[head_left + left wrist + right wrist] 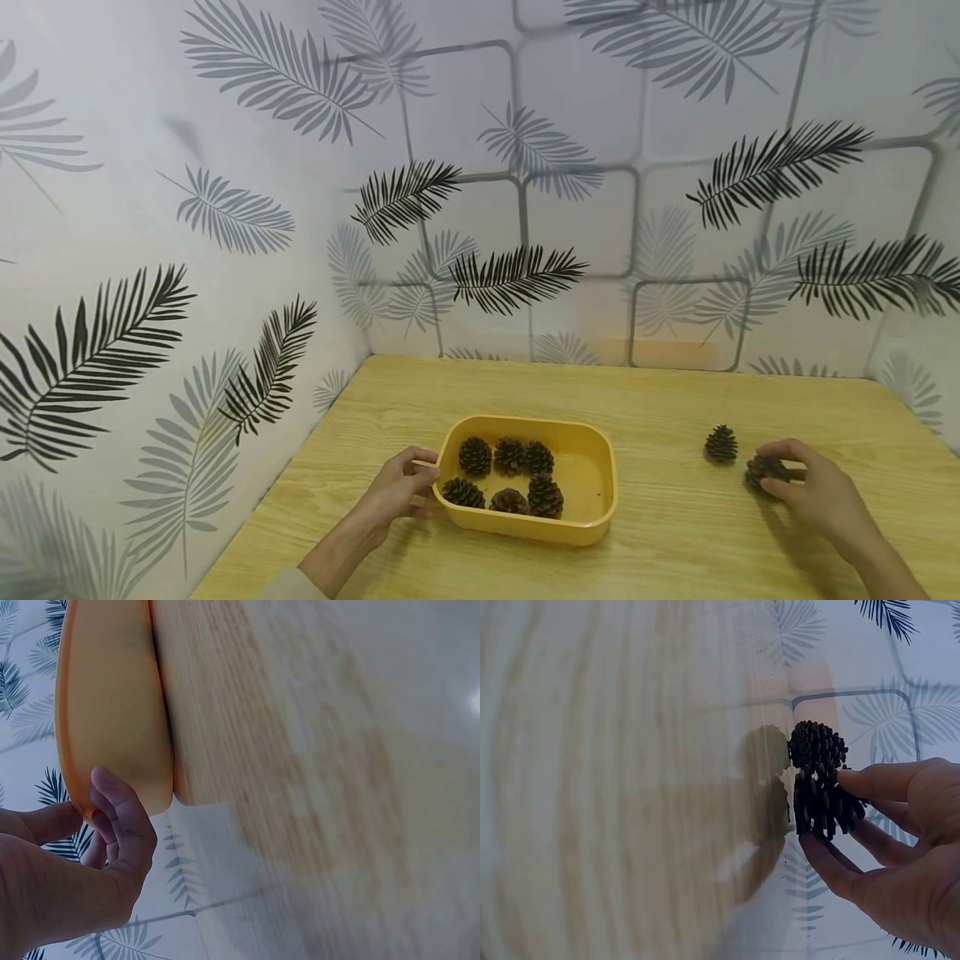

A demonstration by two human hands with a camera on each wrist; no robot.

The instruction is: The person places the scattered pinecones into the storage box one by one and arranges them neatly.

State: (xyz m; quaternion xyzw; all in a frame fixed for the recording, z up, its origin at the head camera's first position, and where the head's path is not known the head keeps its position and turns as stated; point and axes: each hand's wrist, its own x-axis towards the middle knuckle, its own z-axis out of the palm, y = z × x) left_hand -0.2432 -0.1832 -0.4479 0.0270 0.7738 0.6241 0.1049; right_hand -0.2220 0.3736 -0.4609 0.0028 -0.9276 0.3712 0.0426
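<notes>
A yellow plastic box [592, 475] stands on the table with several pine cones [510, 456] gathered in its left and middle part. My left hand [393, 487] holds the box by the rim at its left end; the left wrist view shows the fingers [127, 817] bent at that corner. Over on the right, my right hand [821, 496] grips a brown pine cone [765, 472] between thumb and fingers, low over the tabletop. Another pine cone [721, 443] sits upright just left of it, and appears behind the gripped one in the right wrist view.
The light wood-grain table [660, 533] runs back to a wall [577, 317] covered in leaf-patterned sheeting. A similar patterned wall [150, 358] borders the table's left side, and another rises at the right edge.
</notes>
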